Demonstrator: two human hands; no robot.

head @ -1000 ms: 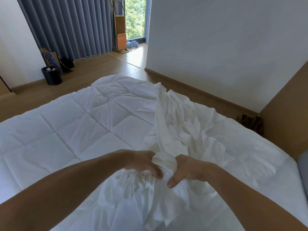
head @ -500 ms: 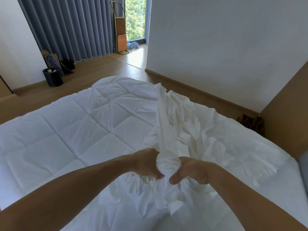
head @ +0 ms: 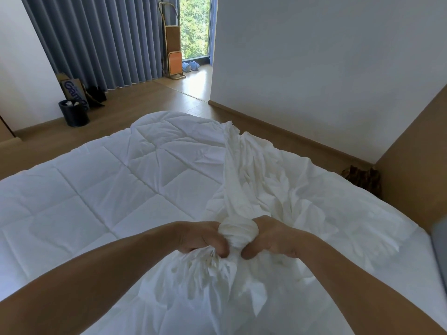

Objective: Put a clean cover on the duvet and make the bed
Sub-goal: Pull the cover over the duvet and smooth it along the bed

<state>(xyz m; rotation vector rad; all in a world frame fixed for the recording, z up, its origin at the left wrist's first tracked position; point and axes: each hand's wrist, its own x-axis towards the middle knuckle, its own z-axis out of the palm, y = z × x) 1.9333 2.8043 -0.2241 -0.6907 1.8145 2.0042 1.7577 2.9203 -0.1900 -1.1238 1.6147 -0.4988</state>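
A white quilted duvet (head: pixel 116 189) lies spread across the bed, filling the left and middle. On its right half lies a crumpled white duvet cover (head: pixel 278 189), gathered into a long bunched strip that runs from the far edge toward me. My left hand (head: pixel 200 238) and my right hand (head: pixel 271 235) sit side by side, both gripping the same wad of gathered cover between them. More loose cover fabric hangs below my hands. My fingertips are hidden in the folds.
A wooden headboard panel (head: pixel 416 165) rises at the right, with a dark patterned object (head: pixel 362 180) on the floor beside it. A black bin (head: pixel 73 113) and a paper bag (head: pixel 72 89) stand by the grey curtains (head: pixel 101 39). Wooden floor lies beyond the bed.
Both hands have kept gripping the cover and gathered more of it. The wad between them has grown rounder and the strip running away from me has pulled tighter.
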